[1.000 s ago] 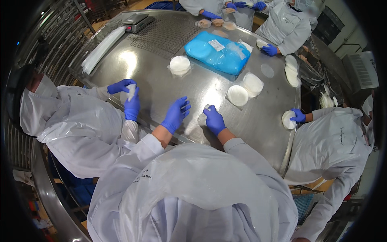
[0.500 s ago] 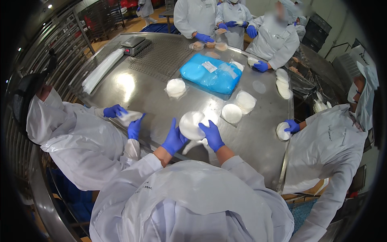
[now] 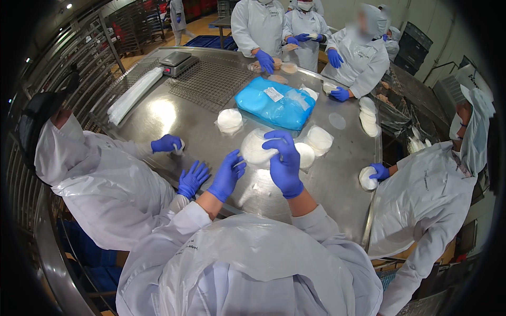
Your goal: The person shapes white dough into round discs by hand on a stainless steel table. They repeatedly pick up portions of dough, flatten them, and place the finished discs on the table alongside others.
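Note:
In front of me, above the steel table, a round, thin white sheet is held by its right edge in my right hand. The fingers of that hand are bent over the rim. Close to the sheet's lower left edge is my left hand, its fingers half bent and apart, with nothing visible in it. Whether its fingertips brush the sheet I cannot tell. Just right of the sheet lie a white round stack and another stack on clear film. A further white stack sits farther off to the left.
A blue plastic-wrapped pack lies mid-table. Behind it are a wire rack, a small scale and long white plastic sheets. Co-workers' gloved hands work close on my left, and others at the right edge.
My right hand has risen and turned, now gripping the sheet's right edge. My left hand has dropped back from the sheet. The left co-worker's hands have moved apart.

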